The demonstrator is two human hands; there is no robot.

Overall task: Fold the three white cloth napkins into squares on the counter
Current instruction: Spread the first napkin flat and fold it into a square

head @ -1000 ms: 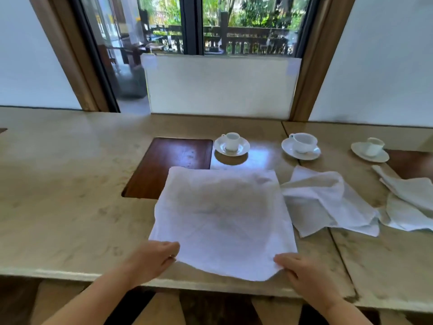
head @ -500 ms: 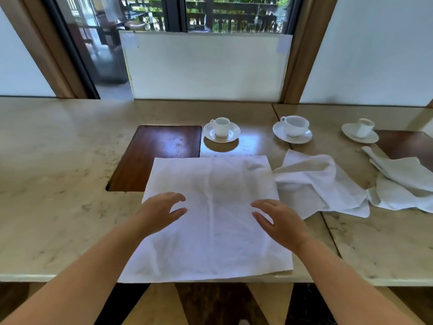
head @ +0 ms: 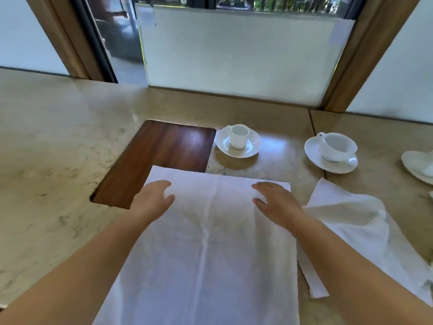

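Observation:
A white napkin (head: 210,242) lies spread flat on the marble counter (head: 58,148), a crease running down its middle. My left hand (head: 153,198) rests palm down near its far left corner, fingers straight. My right hand (head: 274,199) lies flat near the far right corner. A second white napkin (head: 351,226) sits crumpled just to the right, partly under my right forearm. The third napkin is out of view.
A dark wooden inset panel (head: 164,158) lies under the napkin's far left corner. Beyond it stand a small cup on a saucer (head: 237,141), a larger cup and saucer (head: 332,152), and a third saucer (head: 419,165) at the right edge. A window panel rises behind.
Both hands let go of the napkin's near edge and slid forward over it to its far corners. The camera moved closer and tilted down.

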